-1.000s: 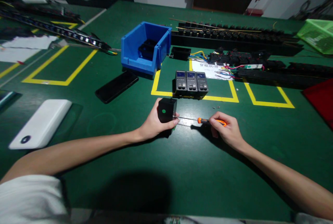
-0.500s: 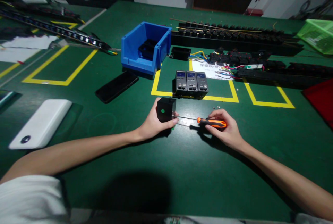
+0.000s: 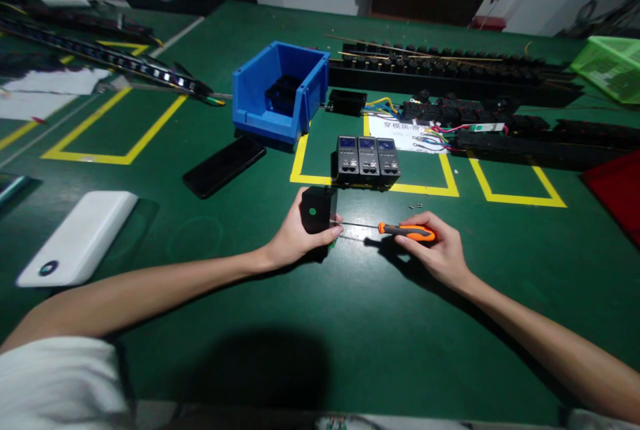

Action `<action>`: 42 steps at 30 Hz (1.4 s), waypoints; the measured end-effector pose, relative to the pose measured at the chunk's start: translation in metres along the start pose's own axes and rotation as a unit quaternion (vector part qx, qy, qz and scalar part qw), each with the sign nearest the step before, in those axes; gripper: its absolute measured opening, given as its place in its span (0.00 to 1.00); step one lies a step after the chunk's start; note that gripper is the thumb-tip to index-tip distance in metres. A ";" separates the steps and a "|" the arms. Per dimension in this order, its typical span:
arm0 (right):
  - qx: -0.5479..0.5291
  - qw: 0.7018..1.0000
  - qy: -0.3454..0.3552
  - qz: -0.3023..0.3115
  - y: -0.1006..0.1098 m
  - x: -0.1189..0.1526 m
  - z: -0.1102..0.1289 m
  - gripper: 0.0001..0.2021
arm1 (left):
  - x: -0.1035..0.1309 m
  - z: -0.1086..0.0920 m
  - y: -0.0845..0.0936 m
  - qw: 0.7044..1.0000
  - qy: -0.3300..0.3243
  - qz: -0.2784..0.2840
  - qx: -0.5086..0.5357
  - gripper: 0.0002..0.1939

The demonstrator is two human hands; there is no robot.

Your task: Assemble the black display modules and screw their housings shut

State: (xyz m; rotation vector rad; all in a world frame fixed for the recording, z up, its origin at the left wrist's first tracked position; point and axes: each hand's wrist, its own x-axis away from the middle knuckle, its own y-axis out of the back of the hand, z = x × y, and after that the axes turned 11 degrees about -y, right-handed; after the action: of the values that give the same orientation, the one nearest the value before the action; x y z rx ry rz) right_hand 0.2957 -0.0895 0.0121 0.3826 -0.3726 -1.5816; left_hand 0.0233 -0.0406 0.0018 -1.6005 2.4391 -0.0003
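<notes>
Shifted grip on slim orange-and-black screwdriver (image 3: 395,230) since a second ago, head view; pinching it in right hand (image 3: 443,245), clasping boxy, green-dotted black housing (image 3: 316,209) in left hand (image 3: 295,231), nearer than open blue plastic bin (image 3: 263,120) holding black parts (image 3: 283,95)

The block (image 3: 319,209) is left of the screwdriver (image 3: 387,229), before 3 modules (image 3: 369,155).

Right hand (image 3: 434,243) holds screwdriver (image 3: 407,232) against black box (image 3: 315,211).
</notes>
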 end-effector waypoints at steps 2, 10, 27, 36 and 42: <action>0.001 1.000 -0.007 -0.001 0.000 0.000 -0.001 0.10 | 0.000 0.000 0.000 1.000 0.001 0.000 0.001 0.30; -0.020 0.998 -0.046 0.031 0.001 0.000 -0.003 0.10 | 0.001 0.000 0.000 1.000 0.002 0.005 0.005 0.29; -0.016 0.994 -0.098 0.052 0.001 -0.003 0.000 0.17 | 0.002 -0.001 -0.001 1.000 -0.008 0.018 -0.003 0.29; -0.030 0.994 -0.094 0.050 0.000 -0.003 0.000 0.15 | 0.002 0.000 0.000 1.000 -0.005 0.018 -0.009 0.29; -0.031 0.995 -0.087 0.041 0.000 -0.004 0.000 0.15 | 0.002 0.000 0.000 1.000 -0.004 0.014 0.001 0.29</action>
State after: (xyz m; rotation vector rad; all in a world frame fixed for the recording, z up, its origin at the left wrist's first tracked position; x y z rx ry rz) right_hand 0.2959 -0.0859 0.0117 0.1805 -0.4661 -1.5455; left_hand 0.0221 -0.0426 0.0015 -1.5631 2.4535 0.0091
